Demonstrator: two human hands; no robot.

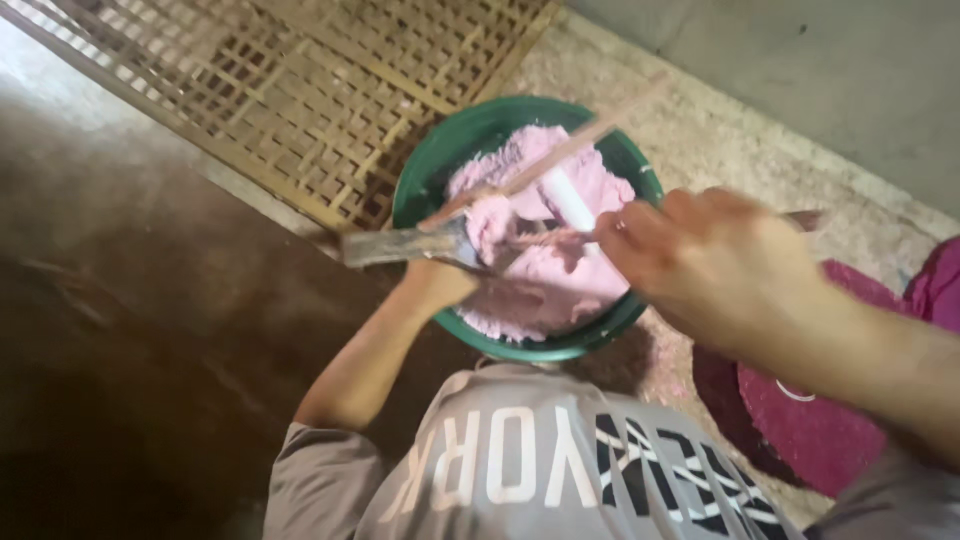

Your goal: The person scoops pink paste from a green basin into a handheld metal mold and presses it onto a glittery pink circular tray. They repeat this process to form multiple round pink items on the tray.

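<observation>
A green bowl (420,180) holds thick pink paste (560,290), with a white cylinder-shaped piece (570,200) lying in it. My left hand (435,285) is at the bowl's near-left rim, gripping a flat metal blade (395,245) smeared with a lump of paste. My right hand (720,265) hovers over the bowl's right edge, blurred, with its fingers closed around a thin stick-like tool (550,240) that reaches to the lump on the blade. A long thin wooden stick (590,130) slants across the bowl above the paste.
A woven bamboo lattice (300,90) lies on the ground behind the bowl. A dark red round object (800,410) sits at the right beside pink cloth (940,285). A grey wall (800,60) runs along the upper right. Dark brown ground (130,330) fills the left.
</observation>
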